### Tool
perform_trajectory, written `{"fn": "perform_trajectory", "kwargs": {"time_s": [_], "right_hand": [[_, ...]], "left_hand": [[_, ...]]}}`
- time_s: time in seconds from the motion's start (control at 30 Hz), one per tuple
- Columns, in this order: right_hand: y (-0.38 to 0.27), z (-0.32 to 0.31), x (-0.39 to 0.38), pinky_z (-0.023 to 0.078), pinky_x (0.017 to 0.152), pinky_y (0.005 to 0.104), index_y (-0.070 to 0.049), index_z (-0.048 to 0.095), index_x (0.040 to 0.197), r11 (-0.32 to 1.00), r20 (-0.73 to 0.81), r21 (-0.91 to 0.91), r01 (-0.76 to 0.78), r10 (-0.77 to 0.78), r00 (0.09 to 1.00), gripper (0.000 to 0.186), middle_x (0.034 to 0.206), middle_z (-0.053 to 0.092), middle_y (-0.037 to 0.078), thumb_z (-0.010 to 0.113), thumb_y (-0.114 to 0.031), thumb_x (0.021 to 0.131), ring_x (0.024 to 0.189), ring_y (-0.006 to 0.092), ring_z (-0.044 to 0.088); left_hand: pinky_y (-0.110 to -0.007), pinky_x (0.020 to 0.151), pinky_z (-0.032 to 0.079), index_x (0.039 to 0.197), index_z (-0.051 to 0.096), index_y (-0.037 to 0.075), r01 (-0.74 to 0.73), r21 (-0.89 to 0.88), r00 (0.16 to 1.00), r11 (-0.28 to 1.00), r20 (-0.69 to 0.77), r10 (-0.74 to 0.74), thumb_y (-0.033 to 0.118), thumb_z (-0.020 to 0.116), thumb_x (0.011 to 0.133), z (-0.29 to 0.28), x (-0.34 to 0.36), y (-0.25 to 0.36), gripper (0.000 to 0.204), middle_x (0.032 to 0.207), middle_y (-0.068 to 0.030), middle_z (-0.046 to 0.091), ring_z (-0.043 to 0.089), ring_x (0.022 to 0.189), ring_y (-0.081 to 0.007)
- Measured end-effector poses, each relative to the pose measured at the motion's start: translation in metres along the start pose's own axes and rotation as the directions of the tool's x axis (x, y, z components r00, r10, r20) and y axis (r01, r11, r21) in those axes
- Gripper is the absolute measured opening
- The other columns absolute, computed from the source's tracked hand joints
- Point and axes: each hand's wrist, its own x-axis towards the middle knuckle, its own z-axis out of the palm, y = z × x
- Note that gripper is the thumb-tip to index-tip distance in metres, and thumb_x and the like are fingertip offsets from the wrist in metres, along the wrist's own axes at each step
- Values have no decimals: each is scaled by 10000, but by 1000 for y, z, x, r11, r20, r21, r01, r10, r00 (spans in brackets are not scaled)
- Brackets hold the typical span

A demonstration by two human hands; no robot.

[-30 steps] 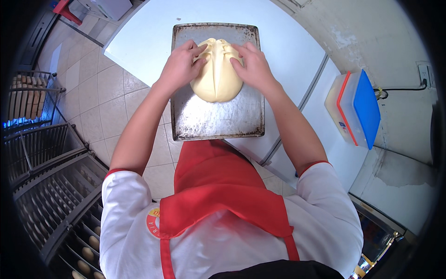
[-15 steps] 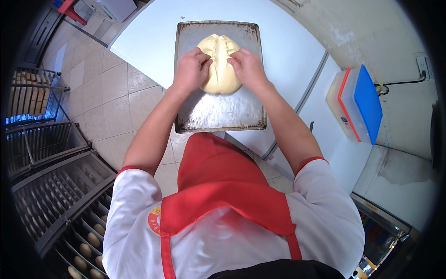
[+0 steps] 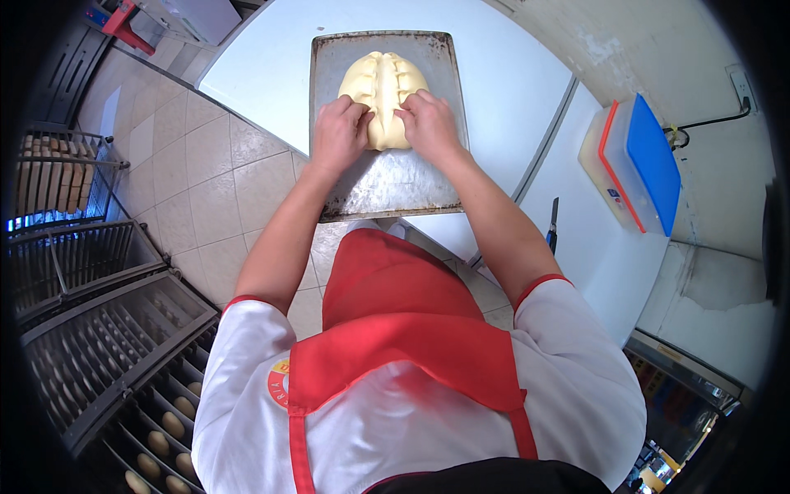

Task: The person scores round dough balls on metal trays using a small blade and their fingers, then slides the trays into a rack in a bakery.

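Note:
A pale yellow oval of bread dough (image 3: 383,78) lies on a worn metal baking tray (image 3: 395,183). A smooth ridge runs lengthwise down its middle, with pinched folds along both sides. My left hand (image 3: 341,134) is closed on the dough's left near side, thumb and fingers pinching it beside the ridge. Opposite, my right hand (image 3: 430,130) pinches the right near side in the same way. The fingertips partly cover the near end of the dough.
The tray rests on a white table (image 3: 514,90). To the right are a dark-handled knife (image 3: 552,227) and a clear plastic box with a blue lid (image 3: 654,165). Racks holding trays of dough pieces (image 3: 173,425) stand at the left, near a bread rack (image 3: 62,174).
Both hands have moved nearer along the ridge, to the dough's near end. More pinched folds now show beyond my fingers. The knife by my right arm has come further into sight.

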Motion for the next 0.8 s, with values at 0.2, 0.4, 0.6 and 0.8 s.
{"fn": "perform_trajectory", "kwargs": {"time_s": [0.2,0.4,0.6,0.8], "right_hand": [[-5,-7,-32,483,785,417,-58,743,1098,986,-141,156,-63,86,986,245,956,652,110,766,-173,883,808,301,645],[-14,2,-58,465,824,431,-71,740,1072,999,-189,-24,39,-43,981,231,938,646,102,756,-187,872,858,312,642],[-12,17,-44,459,809,439,-59,702,965,999,-93,-32,-33,30,995,112,927,661,93,717,-143,892,884,318,637],[-16,24,-80,464,796,441,-97,713,1070,987,-302,139,-83,122,945,214,988,647,103,750,-179,876,881,329,628]], "left_hand": [[-405,748,491,1030,780,52,186,-151,976,971,-88,-201,180,799,861,-7,-27,19,213,820,-91,615,624,785,-276],[-398,728,470,1044,781,61,99,-38,994,994,-47,-101,201,800,862,-4,-41,29,230,814,-79,612,615,770,-269],[-413,704,465,1008,780,67,69,47,986,997,-153,-61,192,797,863,21,-43,21,192,815,-75,623,617,753,-274],[-403,727,439,970,778,93,236,-103,945,966,-207,-252,209,814,837,11,-64,45,180,807,-48,627,620,767,-258]]}}
